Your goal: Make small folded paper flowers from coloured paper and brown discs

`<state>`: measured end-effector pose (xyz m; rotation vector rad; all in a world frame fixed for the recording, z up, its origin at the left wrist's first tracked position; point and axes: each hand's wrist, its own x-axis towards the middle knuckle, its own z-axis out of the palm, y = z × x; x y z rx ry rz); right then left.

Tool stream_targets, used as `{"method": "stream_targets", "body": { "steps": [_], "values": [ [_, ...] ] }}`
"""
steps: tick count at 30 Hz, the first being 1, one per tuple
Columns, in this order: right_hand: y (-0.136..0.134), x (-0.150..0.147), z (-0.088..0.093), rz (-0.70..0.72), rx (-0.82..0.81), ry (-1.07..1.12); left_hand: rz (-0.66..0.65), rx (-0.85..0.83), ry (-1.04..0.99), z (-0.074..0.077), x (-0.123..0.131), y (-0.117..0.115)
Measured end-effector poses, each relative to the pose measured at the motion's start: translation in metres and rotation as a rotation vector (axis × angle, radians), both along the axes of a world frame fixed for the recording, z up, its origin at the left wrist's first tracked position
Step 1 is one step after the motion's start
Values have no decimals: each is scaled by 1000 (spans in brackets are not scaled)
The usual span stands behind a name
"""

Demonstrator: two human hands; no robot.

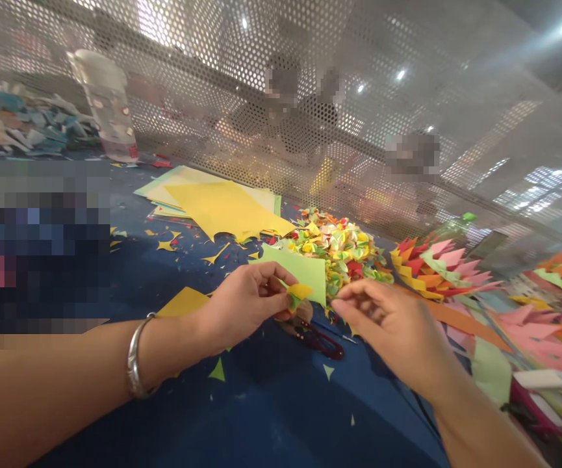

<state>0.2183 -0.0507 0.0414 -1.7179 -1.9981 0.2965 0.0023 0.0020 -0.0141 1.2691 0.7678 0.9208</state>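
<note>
Between thumb and fingers, my left hand (246, 302) pinches a small yellow and green paper piece (299, 296). My right hand (390, 325) is just right of it, fingers curled and thumb near the index fingertip; whether anything tiny is between them cannot be made out. Behind the hands lies a light green sheet (305, 270), beside a heap of small colourful folded paper pieces (344, 244). Dark red-handled scissors (327, 343) rest on the dark blue table (271, 416) below the hands. A yellow sheet with scalloped cut edges (227, 205) tops a paper stack further back.
A yellow paper (183, 301) lies behind my left forearm. Paper scraps (166, 245) are scattered about. A clear bottle (110, 107) stands back left. Spiky layered paper shapes (444, 266) fill the right. Beyond a perforated screen (203, 97) are people.
</note>
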Motion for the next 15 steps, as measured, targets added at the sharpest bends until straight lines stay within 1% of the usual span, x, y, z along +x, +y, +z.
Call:
{"method": "stream_targets", "body": {
  "steps": [2,5,8,10,15],
  "values": [
    [7,-21,-4,75,0,33,-9,28,27,-1,0,0],
    [14,-35,-13,138,13,56,-24,50,64,-2,-1,2],
    [16,-37,-19,195,56,64,-11,45,95,-2,-2,4],
    [16,-35,-22,219,98,55,-11,13,101,-1,-2,4],
    [17,-31,-26,226,151,74,-72,-81,16,3,-2,1]
  ]
}}
